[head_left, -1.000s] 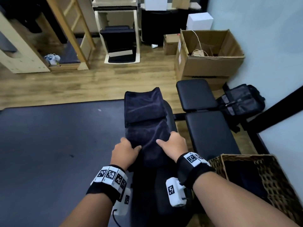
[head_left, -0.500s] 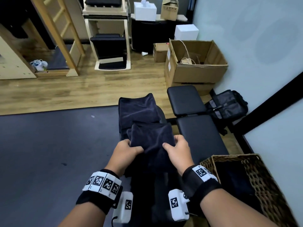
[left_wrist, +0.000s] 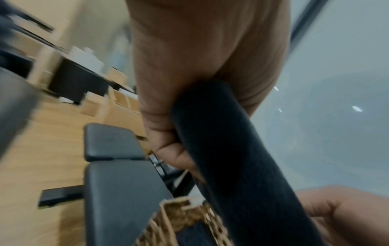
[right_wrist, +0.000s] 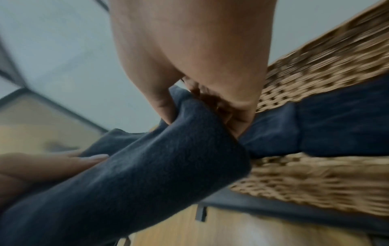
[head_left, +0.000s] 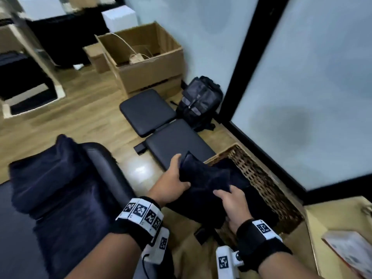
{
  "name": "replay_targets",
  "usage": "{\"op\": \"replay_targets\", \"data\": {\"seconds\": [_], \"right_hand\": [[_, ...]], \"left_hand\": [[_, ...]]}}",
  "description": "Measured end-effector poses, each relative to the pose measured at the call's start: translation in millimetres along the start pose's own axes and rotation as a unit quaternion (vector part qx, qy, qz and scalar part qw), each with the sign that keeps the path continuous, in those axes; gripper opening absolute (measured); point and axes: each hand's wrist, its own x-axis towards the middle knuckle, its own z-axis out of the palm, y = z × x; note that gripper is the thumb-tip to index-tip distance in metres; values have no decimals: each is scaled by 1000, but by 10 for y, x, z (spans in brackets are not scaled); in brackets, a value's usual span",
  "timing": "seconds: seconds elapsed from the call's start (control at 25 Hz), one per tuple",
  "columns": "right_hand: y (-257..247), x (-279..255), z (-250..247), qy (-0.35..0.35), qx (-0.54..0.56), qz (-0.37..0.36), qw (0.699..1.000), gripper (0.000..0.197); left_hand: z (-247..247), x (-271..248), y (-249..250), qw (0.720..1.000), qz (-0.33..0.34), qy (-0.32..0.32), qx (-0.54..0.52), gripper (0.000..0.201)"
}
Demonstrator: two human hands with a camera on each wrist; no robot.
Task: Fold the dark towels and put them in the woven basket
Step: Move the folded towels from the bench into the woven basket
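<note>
left hand (head_left: 173, 184) + right hand (head_left: 231, 204) grasp folded towel (head_left: 203, 178) ends | long axis spans hands | woven basket (head_left: 261, 178) directly beneath

A big open cardboard box (head_left: 141, 57) sits far back on the wooden floor (head_left: 80, 121), and a smaller box (head_left: 98, 59) is just left of it. A white box (head_left: 119, 18) is behind them. A black bag (head_left: 201, 99) leans by the pale wall (head_left: 201, 37). A padded black bench (head_left: 161, 129) lies in the middle of the floor. On the near right, a flat box (head_left: 350, 250) lies on a pale yellow surface (head_left: 326, 218).
</note>
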Motion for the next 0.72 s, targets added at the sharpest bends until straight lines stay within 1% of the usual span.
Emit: {"op": "replay_targets", "data": {"seconds": [0.04, 0.12, 0.2, 0.24, 0.28, 0.32, 0.4, 0.48, 0.52, 0.56, 0.6, 0.64, 0.68, 0.72], "right_hand": [[88, 149, -261, 29, 13, 27, 999, 23], [259, 494, -694, 80, 42, 77, 993, 28], [460, 891, -980, 107, 73, 123, 984, 24], [560, 1082, -1067, 115, 88, 139, 980, 23], [635, 1283, -1125, 122, 97, 151, 976, 24], [700, 1475, -1142, 126, 105, 158, 974, 27], [764, 1777, -1107, 126, 138, 160, 969, 30], [864, 2094, -1042, 116, 159, 157, 968, 24], [903, 2216, -1005, 125, 145, 148, 970, 22], [926, 2301, -984, 146, 81, 141, 976, 24], [922, 2330, -990, 166, -14, 141, 976, 27], [911, 2317, -999, 182, -111, 137, 967, 27], [883, 2276, -995, 192, -177, 106, 960, 24], [857, 2252, -999, 184, -213, 52, 958, 23]], "left_hand": [[272, 289, 99, 997, 10, -40, 65, 75], [811, 905, 210, 975, 22, -121, 185, 63], [1279, 1493, 185, 946, -5, -184, 266, 49], [1465, 1731, 151, 936, -22, -204, 285, 48], [1614, 1953, 138, 933, -29, -208, 292, 48], [1714, 2135, 114, 934, -32, -198, 294, 50], [1822, 2391, 42, 943, -30, -159, 290, 53], [1923, 2597, -84, 944, -29, -116, 307, 57], [1968, 2651, -138, 938, -14, -107, 329, 58], [2020, 2662, -177, 926, 15, -107, 361, 57], [2088, 2646, -186, 908, 56, -111, 400, 51], [2164, 2613, -180, 883, 106, -113, 443, 42], [2231, 2579, -156, 857, 140, -122, 480, 36], [2297, 2585, -134, 842, 136, -140, 503, 37]]}}
